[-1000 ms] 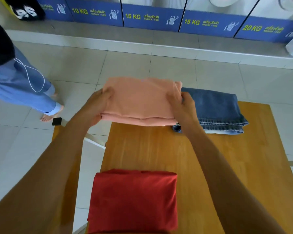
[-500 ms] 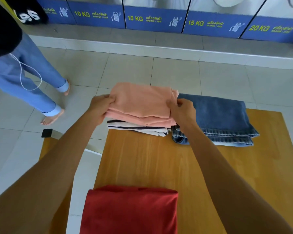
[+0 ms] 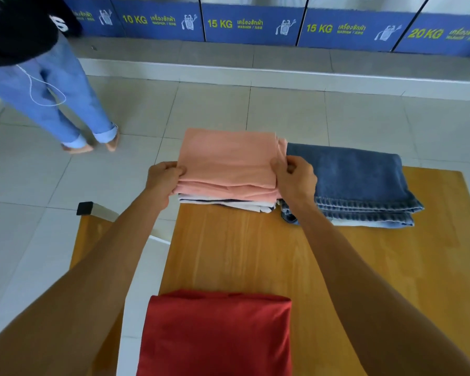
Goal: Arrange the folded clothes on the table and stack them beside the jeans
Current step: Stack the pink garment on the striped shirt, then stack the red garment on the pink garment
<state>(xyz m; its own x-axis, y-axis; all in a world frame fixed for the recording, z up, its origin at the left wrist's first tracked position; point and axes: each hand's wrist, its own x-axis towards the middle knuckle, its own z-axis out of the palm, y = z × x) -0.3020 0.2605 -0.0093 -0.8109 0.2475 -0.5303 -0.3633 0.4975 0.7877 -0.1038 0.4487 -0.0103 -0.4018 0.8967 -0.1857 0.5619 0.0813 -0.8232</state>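
I have both hands on the folded peach garment (image 3: 228, 161) at the far edge of the wooden tabletop (image 3: 255, 253). My left hand (image 3: 163, 180) pinches its left edge, thumb on top and fingers curled underneath, so that grip is closed on the cloth; my right hand (image 3: 293, 180) pinches the right edge the same way, its grip also closed on the fabric. The peach garment sits on top of a folded white piece with dark stripes (image 3: 228, 204) (only its near edge shows beneath), and the two form one pile. Just beside that pile, to its right and touching it, lie the folded jeans (image 3: 356, 180), their hems facing me. A folded red garment (image 3: 217, 332) lies at the near edge of the tabletop, well apart from the pile, untouched. A second wooden surface (image 3: 92, 237) with a white frame sits to the left of the tabletop. On the tiled floor (image 3: 282, 118) at the far left stands another person in light blue jeans (image 3: 52, 99), and blue panels marked 10 KG, 15 KG and 20 KG (image 3: 255, 25) run along the back.
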